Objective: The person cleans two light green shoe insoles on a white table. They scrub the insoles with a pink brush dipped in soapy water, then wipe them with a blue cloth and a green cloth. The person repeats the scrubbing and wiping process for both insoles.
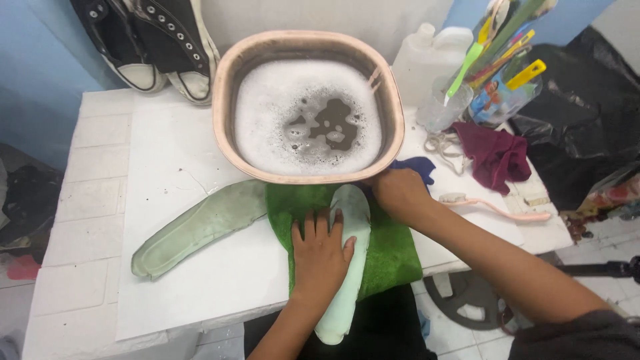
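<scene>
Head view: a pale green insole [350, 260] is laid lengthwise on a green towel [390, 253], toe toward the soapy basin [227, 100]. It is pinned under the flat, released left hand [320, 257]; the right hand [398, 191] is closed over the toe end, its grip hidden.
</scene>
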